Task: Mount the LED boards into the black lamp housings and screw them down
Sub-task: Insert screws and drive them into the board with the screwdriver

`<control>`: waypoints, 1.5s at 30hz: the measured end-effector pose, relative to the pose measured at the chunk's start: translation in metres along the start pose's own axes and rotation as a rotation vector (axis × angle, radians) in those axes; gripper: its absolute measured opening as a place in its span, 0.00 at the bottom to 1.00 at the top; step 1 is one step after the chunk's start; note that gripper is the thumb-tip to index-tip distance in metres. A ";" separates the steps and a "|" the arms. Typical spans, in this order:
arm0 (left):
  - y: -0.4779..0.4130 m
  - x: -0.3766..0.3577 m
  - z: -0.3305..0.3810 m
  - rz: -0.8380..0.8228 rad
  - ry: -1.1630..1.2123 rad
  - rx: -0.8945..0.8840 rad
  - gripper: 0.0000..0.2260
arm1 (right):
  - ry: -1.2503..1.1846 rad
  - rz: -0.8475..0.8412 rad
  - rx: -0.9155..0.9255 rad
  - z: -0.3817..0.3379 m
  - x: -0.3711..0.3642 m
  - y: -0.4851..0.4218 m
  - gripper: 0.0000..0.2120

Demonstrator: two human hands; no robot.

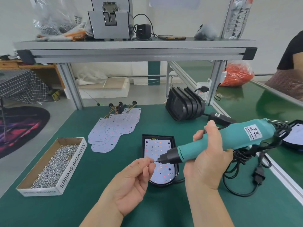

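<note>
Above my green bench [57, 210] a grey metal shelf [131, 46] crosses the upper frame, with white wall [180, 17] behind. At left: grey floor [60, 110], dark round rug [19, 128].

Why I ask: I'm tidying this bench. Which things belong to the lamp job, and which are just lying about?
Job in hand: teal screwdriver, screw at its bit, LED board seated in the black housing, box of screws, spare LED boards, stacked housings.
Lying about: phone and black adapter on the shelf, orange bag at right.
</note>
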State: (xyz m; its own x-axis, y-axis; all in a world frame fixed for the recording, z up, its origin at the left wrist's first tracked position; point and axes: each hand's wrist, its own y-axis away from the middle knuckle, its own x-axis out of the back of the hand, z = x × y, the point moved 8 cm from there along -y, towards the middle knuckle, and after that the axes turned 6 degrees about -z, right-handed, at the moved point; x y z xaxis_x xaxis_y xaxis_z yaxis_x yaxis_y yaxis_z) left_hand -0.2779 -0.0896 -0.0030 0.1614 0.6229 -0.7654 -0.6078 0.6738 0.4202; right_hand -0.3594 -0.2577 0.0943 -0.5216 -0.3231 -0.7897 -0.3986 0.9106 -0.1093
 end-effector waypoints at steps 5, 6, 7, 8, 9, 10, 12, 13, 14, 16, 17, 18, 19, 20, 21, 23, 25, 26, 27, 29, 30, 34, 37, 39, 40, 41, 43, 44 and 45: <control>-0.001 0.001 -0.001 -0.012 0.010 -0.009 0.12 | 0.070 -0.015 0.050 -0.001 0.002 -0.003 0.12; -0.001 0.001 -0.001 -0.018 0.005 -0.015 0.12 | 0.074 -0.020 0.052 -0.002 0.000 -0.002 0.13; -0.001 0.001 -0.001 -0.018 0.002 -0.020 0.12 | 0.074 -0.027 0.055 -0.001 -0.001 -0.003 0.15; -0.001 0.002 0.000 -0.020 -0.011 -0.034 0.11 | 0.082 -0.031 0.052 0.000 -0.002 -0.002 0.17; -0.002 0.001 0.002 -0.024 -0.038 -0.060 0.10 | 0.091 -0.037 0.052 0.000 -0.003 -0.002 0.19; -0.002 0.001 0.004 -0.028 -0.089 -0.101 0.08 | 0.099 -0.049 0.048 0.000 -0.004 -0.001 0.20; -0.002 -0.001 0.010 -0.030 -0.216 -0.204 0.06 | 0.107 -0.059 0.037 0.000 -0.006 -0.001 0.20; -0.001 -0.003 0.013 -0.030 -0.270 -0.252 0.06 | 0.102 -0.059 0.019 0.000 -0.006 -0.002 0.18; 0.000 -0.004 0.015 -0.031 -0.315 -0.298 0.08 | 0.089 -0.044 -0.008 0.001 -0.005 -0.004 0.14; 0.002 -0.007 0.018 -0.023 -0.373 -0.365 0.10 | 0.070 0.022 -0.052 0.006 0.002 -0.008 0.09; 0.002 -0.008 0.019 -0.016 -0.390 -0.386 0.11 | 0.065 0.056 -0.072 0.009 0.005 -0.009 0.09; 0.002 -0.008 0.019 -0.008 -0.394 -0.397 0.11 | 0.064 0.082 -0.085 0.011 0.008 -0.010 0.10; 0.002 -0.008 0.018 -0.002 -0.384 -0.398 0.10 | 0.062 0.095 -0.088 0.012 0.010 -0.011 0.10; 0.002 -0.008 0.017 -0.001 -0.364 -0.391 0.10 | 0.062 0.101 -0.093 0.013 0.011 -0.011 0.10; 0.002 -0.009 0.015 -0.001 -0.342 -0.379 0.09 | 0.059 0.103 -0.094 0.013 0.012 -0.011 0.10; 0.001 -0.008 0.011 0.003 -0.299 -0.349 0.09 | 0.061 0.105 -0.091 0.012 0.013 -0.011 0.11; 0.000 -0.007 0.008 0.002 -0.252 -0.316 0.11 | 0.060 0.103 -0.083 0.010 0.013 -0.013 0.11; -0.001 -0.006 0.007 -0.002 -0.227 -0.298 0.12 | 0.065 0.104 -0.078 0.009 0.012 -0.014 0.11; -0.001 -0.006 0.005 -0.006 -0.203 -0.280 0.13 | 0.070 0.107 -0.072 0.008 0.013 -0.014 0.11; -0.003 -0.003 0.004 -0.008 -0.165 -0.256 0.14 | 0.072 0.110 -0.065 0.007 0.013 -0.016 0.11; -0.004 -0.001 0.003 -0.008 -0.152 -0.245 0.15 | 0.070 0.108 -0.065 0.006 0.013 -0.016 0.12; -0.007 0.003 0.001 -0.015 -0.152 -0.188 0.15 | 0.084 0.101 -0.050 0.006 0.012 -0.018 0.12; -0.010 -0.001 -0.001 -0.048 -0.166 -0.164 0.13 | 0.108 0.095 -0.042 0.007 0.012 -0.018 0.11; -0.011 -0.003 -0.002 -0.066 -0.185 -0.147 0.13 | 0.104 0.096 -0.045 0.008 0.011 -0.017 0.11; -0.012 -0.004 -0.002 -0.070 -0.192 -0.145 0.12 | 0.105 0.098 -0.044 0.007 0.011 -0.017 0.11; -0.012 -0.004 -0.001 -0.070 -0.201 -0.146 0.12 | 0.109 0.099 -0.043 0.005 0.009 -0.017 0.11; -0.013 -0.005 0.001 -0.063 -0.235 -0.164 0.11 | 0.113 0.099 -0.035 0.001 0.007 -0.015 0.11; -0.014 -0.005 0.004 -0.058 -0.264 -0.184 0.09 | 0.121 0.077 -0.035 -0.002 0.005 -0.014 0.09; -0.014 -0.005 0.007 -0.052 -0.292 -0.209 0.08 | 0.138 0.036 -0.044 -0.003 0.003 -0.013 0.06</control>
State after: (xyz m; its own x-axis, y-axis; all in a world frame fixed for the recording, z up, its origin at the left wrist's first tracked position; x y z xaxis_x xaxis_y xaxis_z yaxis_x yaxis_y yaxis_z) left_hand -0.2652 -0.0997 -0.0014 0.3934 0.6971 -0.5994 -0.7335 0.6310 0.2525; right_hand -0.3583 -0.2708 0.0956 -0.6339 -0.3253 -0.7017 -0.4085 0.9112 -0.0533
